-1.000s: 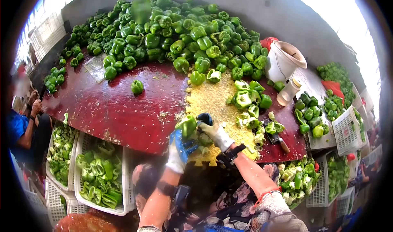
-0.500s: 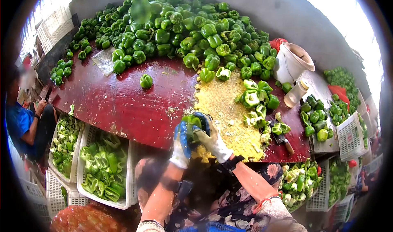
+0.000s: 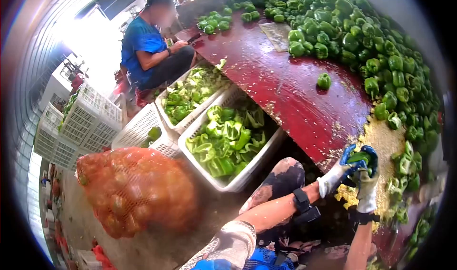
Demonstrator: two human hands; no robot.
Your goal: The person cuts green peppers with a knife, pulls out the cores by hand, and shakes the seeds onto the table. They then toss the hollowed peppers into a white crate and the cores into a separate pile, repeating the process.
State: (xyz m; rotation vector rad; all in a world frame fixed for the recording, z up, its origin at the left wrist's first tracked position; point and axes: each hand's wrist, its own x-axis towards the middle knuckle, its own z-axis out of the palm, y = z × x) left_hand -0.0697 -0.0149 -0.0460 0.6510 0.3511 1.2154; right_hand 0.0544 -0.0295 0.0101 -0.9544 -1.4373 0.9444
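Snugly, pepper (image 3: 359, 157) in left grip (image 3: 345, 165)

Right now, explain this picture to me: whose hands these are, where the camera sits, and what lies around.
There is no machine: one camera sits on a person's head, looking down at their own gloved hands. The left hand and right hand together grip one green pepper at the edge of a red table. A heap of whole peppers and a patch of yellow seeds lie on it. Beside it stand white crates of cut peppers; a second person in blue sits further along.
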